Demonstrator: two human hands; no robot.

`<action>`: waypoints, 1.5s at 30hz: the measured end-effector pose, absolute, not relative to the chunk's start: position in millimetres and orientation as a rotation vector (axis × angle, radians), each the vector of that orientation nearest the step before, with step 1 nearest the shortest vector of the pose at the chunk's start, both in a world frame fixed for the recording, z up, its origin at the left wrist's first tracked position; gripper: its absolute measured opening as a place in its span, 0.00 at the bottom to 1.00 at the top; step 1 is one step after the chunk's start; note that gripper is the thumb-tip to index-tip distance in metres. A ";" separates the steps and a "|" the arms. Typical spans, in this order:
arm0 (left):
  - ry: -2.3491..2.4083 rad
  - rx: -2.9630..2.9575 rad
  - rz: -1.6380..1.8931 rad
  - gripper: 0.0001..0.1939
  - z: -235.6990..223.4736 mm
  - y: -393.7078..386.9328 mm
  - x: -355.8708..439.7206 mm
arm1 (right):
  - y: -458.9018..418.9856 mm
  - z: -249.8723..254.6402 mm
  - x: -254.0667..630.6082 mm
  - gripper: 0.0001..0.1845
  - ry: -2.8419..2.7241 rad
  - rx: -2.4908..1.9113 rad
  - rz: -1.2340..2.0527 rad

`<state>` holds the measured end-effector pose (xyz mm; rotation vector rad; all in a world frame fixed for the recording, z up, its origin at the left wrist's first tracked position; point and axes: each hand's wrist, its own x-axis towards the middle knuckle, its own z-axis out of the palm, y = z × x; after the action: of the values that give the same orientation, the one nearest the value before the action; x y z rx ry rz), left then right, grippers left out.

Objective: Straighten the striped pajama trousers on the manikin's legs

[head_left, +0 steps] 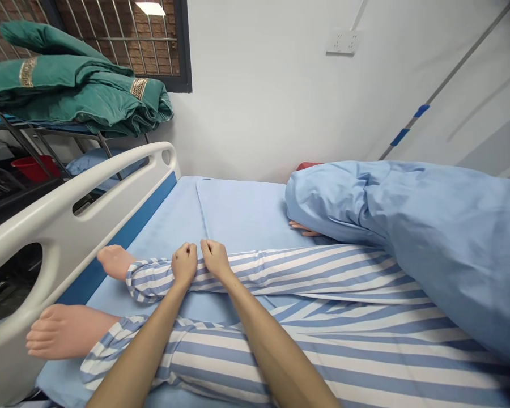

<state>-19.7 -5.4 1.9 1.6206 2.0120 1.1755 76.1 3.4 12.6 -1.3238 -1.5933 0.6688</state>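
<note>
A manikin's legs in blue-and-white striped trousers (pixel 323 343) lie stretched along the bed, with smooth bare feet toward the left. Both of my arms reach across the nearer leg to the farther one. My left hand (pixel 184 263) is curled into a fist at the shin of the far trouser leg (pixel 272 266). Close beside it, my right hand (pixel 215 258) is likewise a fist over the same shin, a small gap between the two. The trouser cloth around the fists is not visibly bunched, and nothing shows in either hand. The near foot (pixel 66 331) lies on its side.
A white bed end board (pixel 123 170) borders the left side. On the right, a blue quilt (pixel 408 215) is folded back over the manikin, whose fingers (pixel 304 228) show beneath it. Green folded bedding (pixel 89 90) sits on a rack behind the board. A wall closes the far side.
</note>
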 end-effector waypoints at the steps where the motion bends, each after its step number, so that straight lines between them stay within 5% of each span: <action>1: 2.016 1.613 1.173 0.16 4.1 -4.7 -17.7 | 3.0 10.1 79.3 0.22 -1.576 -1.295 0.684; 13: 1.892 1.373 1.459 0.15 11.1 2.8 45.1 | 18.4 4.6 95.5 0.19 -1.000 -1.016 1.139; 23: 2.006 1.574 1.215 0.16 7.2 -2.5 43.0 | 0.1 23.4 137.6 0.21 -1.571 -1.263 0.593; 38: 1.841 1.583 1.283 0.20 14.9 -1.8 101.5 | 7.0 10.9 160.2 0.20 -1.139 -1.189 0.911; 45: 1.956 1.720 1.139 0.20 8.7 -3.6 102.4 | -6.7 33.6 197.8 0.21 -1.606 -1.341 0.495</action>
<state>102.4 -3.6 8.7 1.7204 1.9556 1.1393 197.8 -6.7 33.6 -1.3414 -1.6060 0.4954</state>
